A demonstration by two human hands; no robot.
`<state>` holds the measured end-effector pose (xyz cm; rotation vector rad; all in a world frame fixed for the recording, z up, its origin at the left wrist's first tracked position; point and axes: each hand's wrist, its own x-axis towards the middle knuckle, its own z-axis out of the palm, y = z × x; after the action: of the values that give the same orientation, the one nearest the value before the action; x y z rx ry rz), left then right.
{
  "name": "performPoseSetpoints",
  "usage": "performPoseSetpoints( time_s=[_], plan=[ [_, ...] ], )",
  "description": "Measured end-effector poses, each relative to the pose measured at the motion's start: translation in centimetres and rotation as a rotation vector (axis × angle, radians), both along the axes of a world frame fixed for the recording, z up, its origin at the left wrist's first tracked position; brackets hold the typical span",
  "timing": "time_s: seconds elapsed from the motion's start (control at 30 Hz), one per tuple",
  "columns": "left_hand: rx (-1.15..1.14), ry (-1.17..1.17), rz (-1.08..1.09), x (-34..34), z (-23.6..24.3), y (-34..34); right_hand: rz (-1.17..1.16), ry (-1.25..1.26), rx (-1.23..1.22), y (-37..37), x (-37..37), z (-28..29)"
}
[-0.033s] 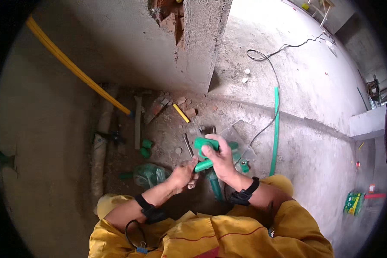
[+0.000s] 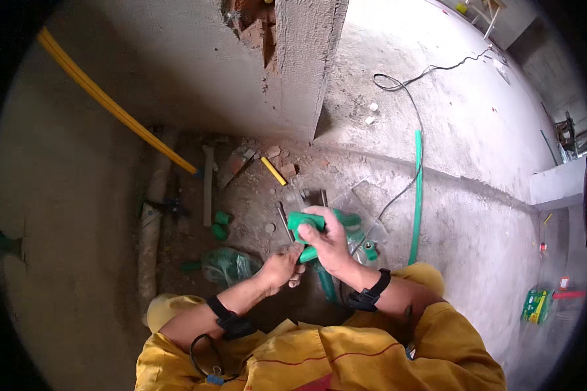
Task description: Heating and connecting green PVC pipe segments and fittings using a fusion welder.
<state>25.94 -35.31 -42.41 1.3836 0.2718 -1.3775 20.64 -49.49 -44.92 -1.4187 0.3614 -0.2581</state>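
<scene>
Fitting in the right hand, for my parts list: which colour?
The fitting is green, best seen in the head view.

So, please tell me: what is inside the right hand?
The right hand holds a green pipe fitting. Its left part is visible; the hand covers the rest, so its full shape cannot be told.

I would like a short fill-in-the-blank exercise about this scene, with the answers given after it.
The fitting in the right hand is coloured ____.
The strap around the left forearm is coloured ____.
A clear bag lies to the ____ of the left hand.
The long green pipe lies to the ____ of both hands.

Missing words: green; black; left; right.
</scene>
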Motion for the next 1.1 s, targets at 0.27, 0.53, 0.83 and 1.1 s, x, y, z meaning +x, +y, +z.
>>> performPoseSetpoints(
  time_s=[0.27,0.53,0.83,1.1],
  plan=[
    [-0.131,-0.455,-0.243,2.9,-3.4,0.8,-0.196,0.220,0.220,-3.0,2.5,-1.9],
    [0.146,-0.310,0.090,11.7,-12.0,1.5,0.022,0.651,0.386,-11.4,5.7,-5.6],
    [0.099,-0.177,0.090,12.0,-16.3,0.5,0.247,0.665,0.193,-12.1,7.3,-11.5],
    [0.086,-0.164,0.070,11.5,-15.6,-0.8,0.361,0.673,0.057,-11.9,8.6,-12.6]
  ],
)
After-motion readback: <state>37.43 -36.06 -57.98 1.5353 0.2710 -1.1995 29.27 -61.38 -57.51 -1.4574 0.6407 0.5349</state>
